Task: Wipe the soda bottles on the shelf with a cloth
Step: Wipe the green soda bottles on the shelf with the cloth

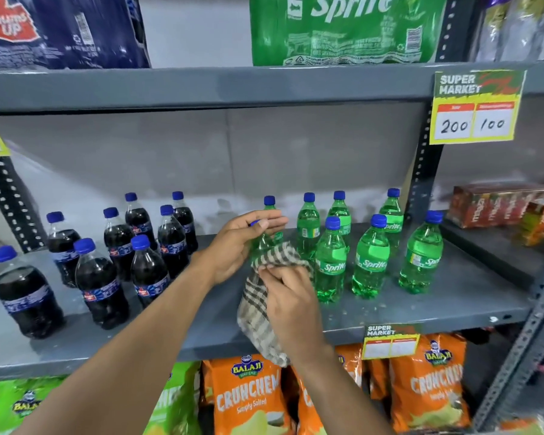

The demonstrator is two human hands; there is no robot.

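My left hand (pixel 244 241) grips the neck and blue cap of a green Sprite bottle (pixel 262 246) held just above the grey shelf (pixel 421 306). Wrapped around that bottle's lower body is a checked brown-and-cream cloth (pixel 258 304), pressed there by my right hand (pixel 288 298). The cloth's loose end hangs below the shelf's front edge. Several more green Sprite bottles (pixel 371 259) with blue caps stand to the right. On the left of the same shelf stand several dark cola bottles (pixel 99 284), also blue-capped.
Shrink-wrapped packs of Thums Up (pixel 54 29) and Sprite (pixel 346 29) sit on the shelf above. A yellow price tag (pixel 474 111) hangs at the upper right. Orange and green chip bags (pixel 427 381) fill the shelf below. Red cartons (pixel 500 204) stand at the far right.
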